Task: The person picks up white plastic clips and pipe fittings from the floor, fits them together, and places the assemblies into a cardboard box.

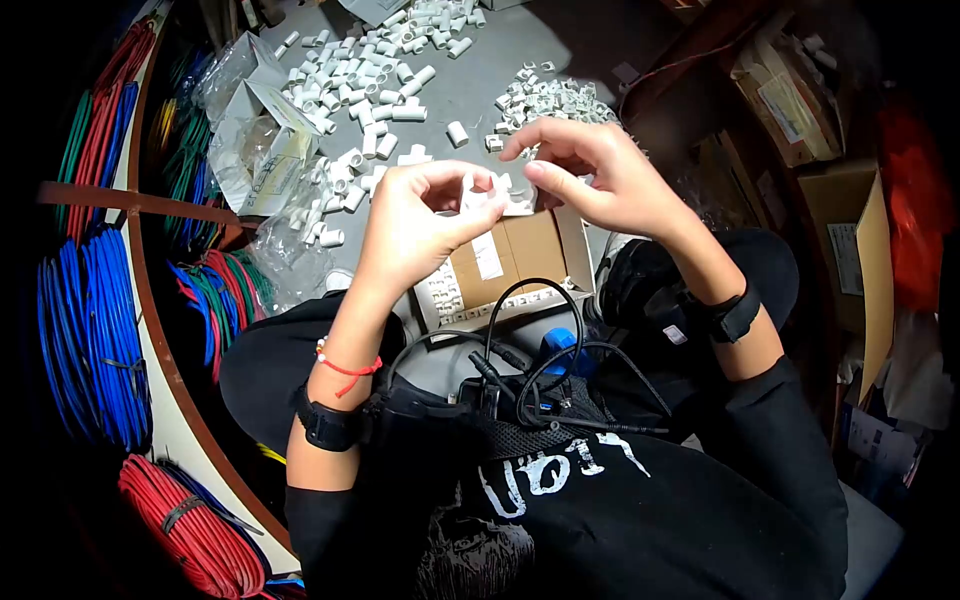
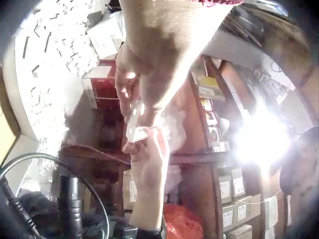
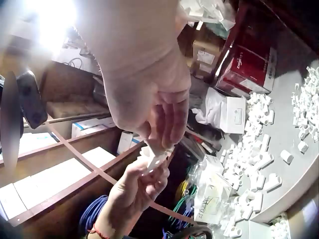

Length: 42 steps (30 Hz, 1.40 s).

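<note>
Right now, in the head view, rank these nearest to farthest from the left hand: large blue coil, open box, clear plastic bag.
1. Open box, just below the left hand.
2. Clear plastic bag, to its left.
3. Large blue coil, far left.

The white plastic clip piece, with open curved cradles, is held above the cardboard box.

A lamp's glare is flaring at right in the left wrist view, blurring detail; dark edges are curving.

There are two hands, two wristbands, one bracelet.
</note>
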Motion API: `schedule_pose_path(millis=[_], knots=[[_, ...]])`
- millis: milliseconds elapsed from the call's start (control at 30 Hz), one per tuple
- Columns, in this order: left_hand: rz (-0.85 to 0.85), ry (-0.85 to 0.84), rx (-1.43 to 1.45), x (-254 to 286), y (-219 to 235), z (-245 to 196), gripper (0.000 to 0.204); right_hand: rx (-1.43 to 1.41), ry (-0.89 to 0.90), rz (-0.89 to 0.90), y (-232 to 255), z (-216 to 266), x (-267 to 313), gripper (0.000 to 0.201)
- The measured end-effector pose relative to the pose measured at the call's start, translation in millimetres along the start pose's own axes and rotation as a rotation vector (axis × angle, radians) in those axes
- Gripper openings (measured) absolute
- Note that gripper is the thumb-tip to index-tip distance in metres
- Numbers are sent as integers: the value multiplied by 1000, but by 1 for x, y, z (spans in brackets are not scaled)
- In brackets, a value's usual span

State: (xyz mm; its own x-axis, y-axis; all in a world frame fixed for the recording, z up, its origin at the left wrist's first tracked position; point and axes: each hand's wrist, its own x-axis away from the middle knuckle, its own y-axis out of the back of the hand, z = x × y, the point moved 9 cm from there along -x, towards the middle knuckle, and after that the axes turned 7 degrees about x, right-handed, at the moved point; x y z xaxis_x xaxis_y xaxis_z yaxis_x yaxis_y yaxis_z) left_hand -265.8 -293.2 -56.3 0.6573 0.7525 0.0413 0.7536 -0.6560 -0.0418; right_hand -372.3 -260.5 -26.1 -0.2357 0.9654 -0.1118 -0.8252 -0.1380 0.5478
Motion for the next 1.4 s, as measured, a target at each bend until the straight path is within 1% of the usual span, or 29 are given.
schedule_pose_path(millis=[33,133,167,200,267,300,400,433,467,533,567,633,767,833,867,900,933,967,1000,1067,1100,1133,1200,1233,1267,1300,1333,1400], knots=[[24,23,31,0,-1,1,13,29,32,-9,1,4,-1,17],[135,85,-62,-1,-4,9,13,197,185,11,4,21,-1,17],[153,116,21,0,-7,13,15,196,231,10,3,25,-1,18],[190,186,11,2,-11,16,17,159,275,27,0,29,-1,17],[278,161,-31,3,-16,18,20,118,308,142,-10,28,2,15],[299,170,-9,4,-20,16,18,126,229,210,-15,27,3,15],[386,130,-164,3,-24,13,16,93,226,250,-23,28,5,17],[438,75,-238,3,-26,10,21,91,234,247,-24,29,6,18],[455,80,-227,3,-26,18,29,109,248,259,-26,31,7,18],[483,108,-151,7,-32,17,32,145,275,281,-31,34,9,17],[507,92,-184,8,-32,17,33,106,245,279,-33,32,10,19],[556,59,-245,8,-33,17,34,147,278,288,-36,35,12,17],[612,105,-218,13,-36,19,34,200,362,308,-41,42,13,16],[624,67,-347,10,-33,13,31,248,400,299,-43,44,13,17],[629,49,-412,9,-31,12,31,254,374,287,-43,42,11,17],[488,109,-63,9,-25,13,34,261,347,275,-42,39,10,17],[470,22,-211,2,-16,7,39,268,320,263,-42,36,9,17],[324,-8,-250,-3,1,3,37,298,304,240,-42,29,8,18],[178,-37,-288,-5,17,-9,34,298,229,262,-43,19,4,18],[4,-166,-278,-5,45,-31,28,363,205,245,-49,2,-6,17],[-30,-130,-276,-1,52,-42,26,322,216,216,-55,-10,-13,16],[-62,-91,-272,3,58,-49,25,339,233,196,-64,-25,-19,17],[-66,-293,-217,11,65,-74,26,370,192,237,-91,-66,-28,17],[-152,-186,-335,16,74,-78,26,399,160,257,-107,-90,-32,16],[-209,-197,-346,22,78,-84,26,426,131,278,-124,-113,-35,16],[-216,-208,-372,25,81,-87,25,490,61,300,-141,-135,-36,17],[-227,-220,-398,27,85,-90,24,488,19,260,-153,-150,-37,16],[-223,-149,-436,30,87,-88,23,625,-24,322,-191,-190,-36,12]])
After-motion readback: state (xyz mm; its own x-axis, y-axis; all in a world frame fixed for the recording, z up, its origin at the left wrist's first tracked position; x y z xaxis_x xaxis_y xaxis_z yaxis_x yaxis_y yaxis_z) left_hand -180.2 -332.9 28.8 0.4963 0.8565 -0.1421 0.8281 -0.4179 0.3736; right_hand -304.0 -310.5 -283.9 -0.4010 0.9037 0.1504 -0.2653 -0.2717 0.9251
